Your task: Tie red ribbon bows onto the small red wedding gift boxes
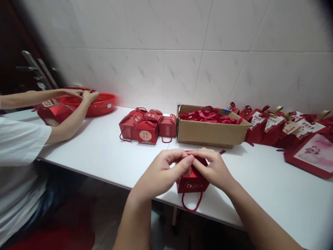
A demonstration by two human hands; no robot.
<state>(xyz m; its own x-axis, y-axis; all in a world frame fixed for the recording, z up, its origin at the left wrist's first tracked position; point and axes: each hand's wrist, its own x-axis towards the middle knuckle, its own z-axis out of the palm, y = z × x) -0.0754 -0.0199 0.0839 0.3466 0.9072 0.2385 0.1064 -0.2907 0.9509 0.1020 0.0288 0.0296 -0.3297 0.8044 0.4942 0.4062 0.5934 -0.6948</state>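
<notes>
A small red gift box (193, 184) stands at the white table's front edge, its dark red cord handle hanging over the edge. My left hand (166, 170) is closed round the upper left of the box, thumb and fingers at its top. On the other side, my right hand (214, 168) grips the top right part, its fingertips meeting those of my left hand. The fingers cover most of the box's top. A bit of dark red ribbon (222, 152) shows behind my right hand.
Finished-looking red boxes (147, 133) stand behind, beside a cardboard box (210, 133) of red ribbons. Several red bags (275, 128) line the right. At the left, another person's hands (84, 95) reach over a red basin (104, 107), near a red box (56, 114).
</notes>
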